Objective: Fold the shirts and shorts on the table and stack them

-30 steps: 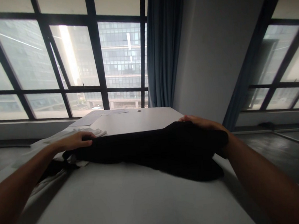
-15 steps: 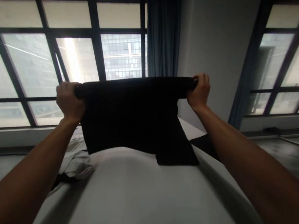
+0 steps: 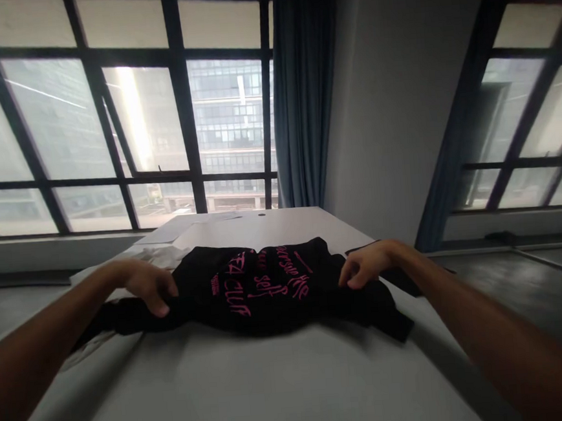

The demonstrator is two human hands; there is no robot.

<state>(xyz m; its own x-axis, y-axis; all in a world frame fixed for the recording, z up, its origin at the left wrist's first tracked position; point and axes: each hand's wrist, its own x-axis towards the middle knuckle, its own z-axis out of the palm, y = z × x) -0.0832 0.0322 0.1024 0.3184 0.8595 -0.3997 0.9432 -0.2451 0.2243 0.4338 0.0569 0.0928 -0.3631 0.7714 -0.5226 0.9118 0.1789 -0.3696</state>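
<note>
I can't read the pink words (image 3: 267, 280) on the black shirt (image 3: 269, 302); they look upside down and too small. My left hand (image 3: 145, 286) hides the cloth under it, so I can't tell if it pinches. Both my arms run off the bottom edge. The white cloth (image 3: 158, 256) is partly hidden behind the shirt.

T-shirt (image 3: 267, 283) on table (image 3: 255, 381); left hand (image 3: 148, 286) and right hand (image 3: 366, 267) on either end.

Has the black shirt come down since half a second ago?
Yes. The black shirt was held up against the window; now it lies on the white table, pink print up.
</note>
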